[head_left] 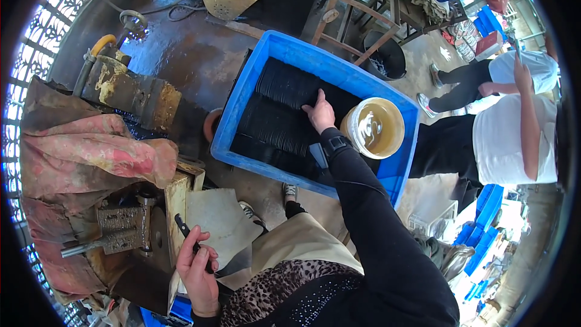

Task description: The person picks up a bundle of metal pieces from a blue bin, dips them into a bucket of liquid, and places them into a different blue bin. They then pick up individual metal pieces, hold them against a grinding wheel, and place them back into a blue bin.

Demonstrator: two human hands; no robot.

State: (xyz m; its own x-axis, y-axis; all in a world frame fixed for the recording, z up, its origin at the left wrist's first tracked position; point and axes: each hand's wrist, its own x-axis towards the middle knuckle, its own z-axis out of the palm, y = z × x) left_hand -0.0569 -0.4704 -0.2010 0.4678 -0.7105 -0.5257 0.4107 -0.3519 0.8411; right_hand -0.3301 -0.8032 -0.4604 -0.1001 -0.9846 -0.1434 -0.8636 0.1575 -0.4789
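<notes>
My left hand (198,278) is closed around a slim, flat black piece (181,225) with light spots at its upper end. It is beside the machine at the left, over a grey sheet (219,224). My right hand (321,115) reaches into a blue plastic crate (242,91) and rests on tightly stacked rows of thin black pieces (272,118). Its thumb and forefinger are apart, and nothing shows in its grasp. A dark band with a buckle circles that wrist. Right of the hand, inside the crate, stands a cream bucket (392,128) of yellowish liquid.
A dirty machine (130,230) with a stained red cloth (91,151) over it takes up the left. Beyond the crate are a wooden frame (357,30) and a black bucket (387,54). Two people (511,127) stand at the right. Wet floor (187,48) lies at upper left.
</notes>
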